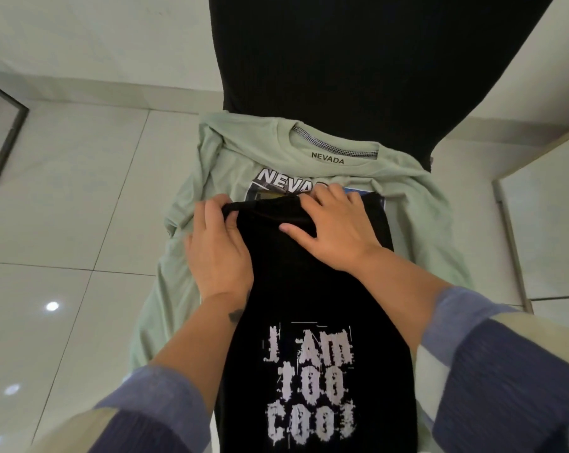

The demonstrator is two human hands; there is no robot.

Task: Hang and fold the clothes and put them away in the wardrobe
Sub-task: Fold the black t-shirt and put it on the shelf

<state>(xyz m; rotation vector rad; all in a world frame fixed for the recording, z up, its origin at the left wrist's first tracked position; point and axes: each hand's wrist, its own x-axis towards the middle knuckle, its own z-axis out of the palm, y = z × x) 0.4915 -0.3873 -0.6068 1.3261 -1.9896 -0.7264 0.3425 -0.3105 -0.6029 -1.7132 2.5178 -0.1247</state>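
Observation:
A black T-shirt [309,289] with white "I AM TOO COOL" print lies folded into a long narrow strip, running from the bottom of the view up the middle. It rests on a pale green "NEVADA" T-shirt [244,148] spread flat over a chair seat. My left hand [219,248] grips the far left corner of the black shirt, fingers curled round its collar edge. My right hand [334,223] lies flat on the far end of the black shirt, fingers spread and pressing it down.
The chair's tall black backrest [358,60] rises straight ahead. White glossy floor tiles [64,207] surround the chair. A dark metal frame [8,135] stands at the left edge, and a white panel with a metal edge [538,207] at the right.

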